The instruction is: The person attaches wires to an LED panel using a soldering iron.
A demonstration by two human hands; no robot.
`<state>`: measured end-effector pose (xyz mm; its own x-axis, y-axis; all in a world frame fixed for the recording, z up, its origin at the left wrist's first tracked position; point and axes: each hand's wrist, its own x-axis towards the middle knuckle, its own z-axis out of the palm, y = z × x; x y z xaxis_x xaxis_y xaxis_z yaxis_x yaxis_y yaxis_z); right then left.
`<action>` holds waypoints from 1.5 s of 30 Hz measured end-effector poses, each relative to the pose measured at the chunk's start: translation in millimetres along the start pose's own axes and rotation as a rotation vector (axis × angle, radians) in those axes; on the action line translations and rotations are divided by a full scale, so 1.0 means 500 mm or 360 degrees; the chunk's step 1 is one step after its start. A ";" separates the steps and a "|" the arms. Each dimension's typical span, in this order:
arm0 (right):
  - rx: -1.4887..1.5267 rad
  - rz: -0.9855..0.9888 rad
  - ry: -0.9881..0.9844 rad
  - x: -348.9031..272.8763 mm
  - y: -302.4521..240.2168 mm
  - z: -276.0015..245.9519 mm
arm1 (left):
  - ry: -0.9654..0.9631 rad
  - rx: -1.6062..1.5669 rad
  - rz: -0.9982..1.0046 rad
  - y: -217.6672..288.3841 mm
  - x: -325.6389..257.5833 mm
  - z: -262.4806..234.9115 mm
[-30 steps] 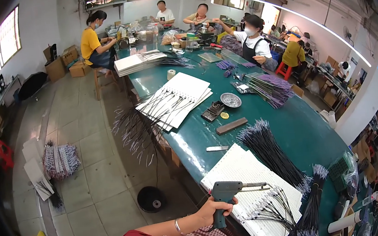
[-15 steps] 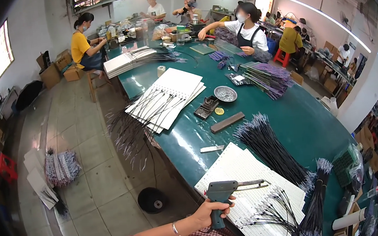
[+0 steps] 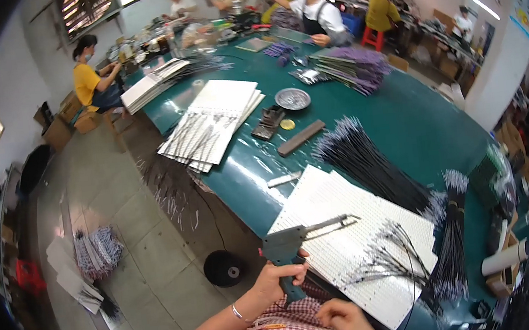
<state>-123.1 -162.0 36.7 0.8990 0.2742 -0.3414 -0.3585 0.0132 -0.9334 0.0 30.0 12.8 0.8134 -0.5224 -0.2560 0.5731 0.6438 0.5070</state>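
My left hand is wrapped round the handle of a dark green soldering gun. Its metal barrel and thin bent tip point right, over a white perforated board. Low in the picture, by my checked apron, my right hand has its fingers curled; what they hold, if anything, is hidden. Thin black wires with pale ends lie fanned across the board's right part. Beyond it lies a thick bundle of black wires, and a tied bundle stands to its right.
On the green table are a grey bar, a metal bowl, a dark soldering stand, and stacked white boards with wires. A black bucket stands on the floor. Several people sit round the far side.
The view has shifted, so the far table sits higher. My left hand with the soldering gun has moved slightly left and up. My right hand has come out to the right, away from my apron.
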 end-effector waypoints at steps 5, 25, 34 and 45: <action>0.0339 -0.1010 0.0037 -0.026 -0.159 -0.018 | 0.0051 -0.0134 -0.0057 -0.005 -0.001 -0.024; 0.0459 -0.1132 -0.0334 -0.029 -0.292 0.087 | 0.0093 0.0044 -0.0052 -0.017 -0.023 -0.026; 0.0531 -0.1268 0.0523 0.024 -0.201 0.026 | 0.0111 0.0061 -0.0058 -0.015 -0.003 -0.029; -0.1402 -0.0642 0.1155 0.121 -0.055 -0.232 | 0.0057 0.0542 0.0022 -0.020 0.033 -0.017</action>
<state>-29.5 -257.2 29.1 0.9398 -0.2055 0.2729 0.0206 -0.7634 -0.6456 8.7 19.7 -3.6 0.8272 -0.4910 -0.2732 0.5008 0.4238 0.7547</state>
